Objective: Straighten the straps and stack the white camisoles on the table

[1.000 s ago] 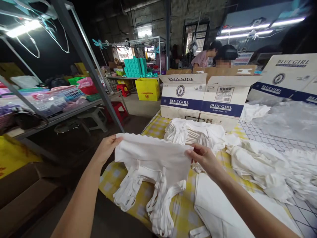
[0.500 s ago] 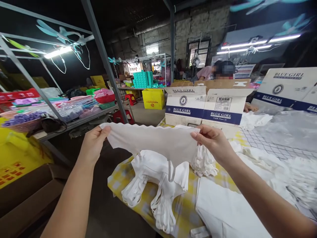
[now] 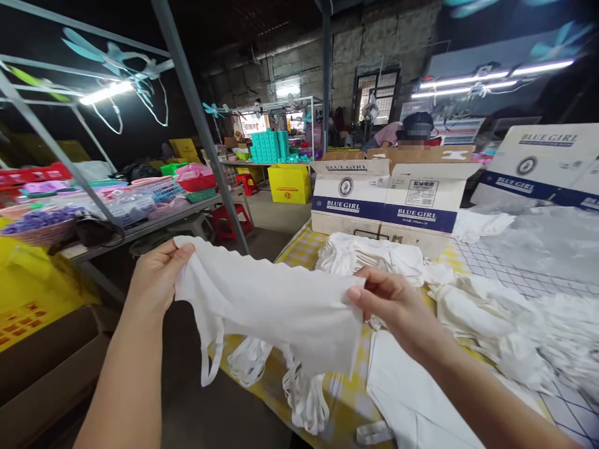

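Note:
I hold a white strappy garment (image 3: 276, 305) stretched in the air between both hands, its scalloped hem on top and a thin strap hanging below. My left hand (image 3: 156, 277) pinches its left corner. My right hand (image 3: 390, 302) pinches its right edge. Under it, a stack of the same white garments (image 3: 304, 393) lies on the yellow checked tablecloth (image 3: 299, 249), straps dangling over the table's edge. Another heap of white garments (image 3: 369, 255) sits just beyond my right hand.
An open BLUE GIRL carton (image 3: 384, 196) stands at the table's far side, a second one (image 3: 543, 162) to its right. Loose white garments (image 3: 505, 324) and clear plastic (image 3: 547, 237) cover the right side. A shelf with baskets (image 3: 116, 206) runs along the left. A person (image 3: 412, 131) sits behind the cartons.
The garment was lifted off the stack and held taut at chest height; now both hands have come lower and closer, and the cloth hangs slacker, tilted down to the right.

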`<state>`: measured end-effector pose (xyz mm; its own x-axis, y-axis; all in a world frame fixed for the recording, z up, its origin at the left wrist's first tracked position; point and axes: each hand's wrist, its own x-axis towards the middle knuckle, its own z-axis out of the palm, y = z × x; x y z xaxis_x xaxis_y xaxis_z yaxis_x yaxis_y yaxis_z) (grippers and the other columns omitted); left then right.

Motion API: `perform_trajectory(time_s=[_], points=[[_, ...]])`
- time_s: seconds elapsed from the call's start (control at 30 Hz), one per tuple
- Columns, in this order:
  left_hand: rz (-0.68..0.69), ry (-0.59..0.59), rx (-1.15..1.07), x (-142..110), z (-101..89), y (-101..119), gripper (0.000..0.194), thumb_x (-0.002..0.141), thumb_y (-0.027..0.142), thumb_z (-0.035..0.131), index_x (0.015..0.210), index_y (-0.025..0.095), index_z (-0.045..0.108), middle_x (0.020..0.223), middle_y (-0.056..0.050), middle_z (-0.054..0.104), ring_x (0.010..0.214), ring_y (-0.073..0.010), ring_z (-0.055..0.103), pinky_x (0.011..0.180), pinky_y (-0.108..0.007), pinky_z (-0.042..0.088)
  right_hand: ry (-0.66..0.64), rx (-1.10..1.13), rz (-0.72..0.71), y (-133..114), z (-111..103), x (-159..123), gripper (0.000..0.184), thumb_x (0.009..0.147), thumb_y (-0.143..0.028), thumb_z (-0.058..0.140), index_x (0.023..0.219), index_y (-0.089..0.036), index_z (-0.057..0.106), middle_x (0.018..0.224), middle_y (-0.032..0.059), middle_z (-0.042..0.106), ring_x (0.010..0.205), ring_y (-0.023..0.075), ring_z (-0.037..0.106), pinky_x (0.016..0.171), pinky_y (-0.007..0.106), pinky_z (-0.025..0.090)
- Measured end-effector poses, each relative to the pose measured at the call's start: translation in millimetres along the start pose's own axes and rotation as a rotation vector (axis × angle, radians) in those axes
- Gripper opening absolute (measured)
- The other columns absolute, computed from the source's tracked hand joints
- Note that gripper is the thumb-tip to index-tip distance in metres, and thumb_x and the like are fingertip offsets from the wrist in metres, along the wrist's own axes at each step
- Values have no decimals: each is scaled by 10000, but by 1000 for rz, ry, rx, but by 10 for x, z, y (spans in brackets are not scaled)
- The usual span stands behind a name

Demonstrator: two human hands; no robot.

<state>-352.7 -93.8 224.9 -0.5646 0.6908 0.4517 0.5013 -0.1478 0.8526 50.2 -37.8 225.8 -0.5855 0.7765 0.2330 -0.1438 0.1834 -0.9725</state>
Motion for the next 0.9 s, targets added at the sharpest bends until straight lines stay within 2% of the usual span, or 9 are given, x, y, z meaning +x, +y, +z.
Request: perform_trajectory(time_s=[0.1, 0.2, 0.27, 0.37, 0.53, 0.63, 0.73, 0.83, 0.9], points=[[-78, -175, 177, 109, 335, -375, 456, 775, 493, 563, 1035, 121, 608, 747, -1, 661, 612, -148, 573, 559, -256, 462, 61, -30, 98, 633, 3, 105, 251, 799, -402, 588, 703, -177, 529, 570, -33, 512, 522, 91, 502, 516, 203, 405], [-115, -338, 408, 146, 880, -812, 310, 780, 428, 581, 803, 124, 640, 620, 18, 600, 630, -167, 582, 571, -260, 452, 231, -281, 238, 1443, -42, 233, 240, 793, -336, 524, 612, -187, 469, 468, -55, 460, 433, 95, 489, 443, 196, 354], [-135, -427, 547, 119, 1235, -1065, 259, 819, 375, 565, 821, 124, 626, 709, 0, 619, 696, -161, 599, 645, -296, 482, 290, -347, 279, 1881, -88, 298, 192, 762, -266, 514, 594, -188, 463, 440, -58, 455, 403, 104, 486, 420, 198, 328], [-165, -515, 714, 61, 1590, -1330, 266, 859, 346, 531, 1018, 140, 584, 980, -53, 622, 842, -161, 606, 739, -356, 507, 358, -430, 298, 2245, -181, 363, 162, 743, -215, 501, 589, -185, 462, 459, -52, 483, 417, 107, 490, 437, 198, 328], [-183, -533, 909, 67, 1745, -1523, 330, 876, 409, 471, 1055, 153, 578, 986, -70, 626, 872, -189, 606, 757, -383, 489, 435, -599, 320, 2381, -344, 427, 162, 760, -201, 488, 600, -183, 468, 518, -30, 504, 508, 123, 504, 501, 210, 325], [-153, -525, 978, 89, 1776, -1571, 401, 888, 448, 353, 1031, 179, 614, 919, -124, 658, 840, -272, 628, 687, -394, 465, 452, -701, 341, 2403, -373, 449, 122, 764, -191, 492, 644, -178, 499, 595, 3, 551, 592, 152, 532, 547, 232, 332], [-103, -514, 1023, 86, 1812, -1567, 426, 854, 454, 340, 1037, 202, 632, 886, -160, 675, 812, -336, 638, 640, -395, 449, 437, -788, 358, 2369, -349, 452, 59, 783, -204, 499, 764, -174, 547, 701, 43, 612, 671, 194, 567, 597, 266, 357], [-25, -500, 1043, 48, 1819, -1488, 411, 825, 394, 374, 1076, 168, 607, 910, -178, 664, 797, -343, 634, 656, -408, 450, 405, -854, 365, 2243, -321, 358, 204, 793, -225, 522, 990, -173, 535, 828, 75, 649, 750, 229, 598, 656, 301, 391], [48, -478, 1027, -4, 1811, -1408, 464, 809, 359, 392, 1184, 117, 522, 1031, -220, 614, 889, -365, 605, 717, -444, 444, 378, -886, 344, 2127, -332, 192, 328, 805, -241, 522, 1127, -194, 480, 936, 72, 649, 814, 237, 609, 695, 307, 407]])
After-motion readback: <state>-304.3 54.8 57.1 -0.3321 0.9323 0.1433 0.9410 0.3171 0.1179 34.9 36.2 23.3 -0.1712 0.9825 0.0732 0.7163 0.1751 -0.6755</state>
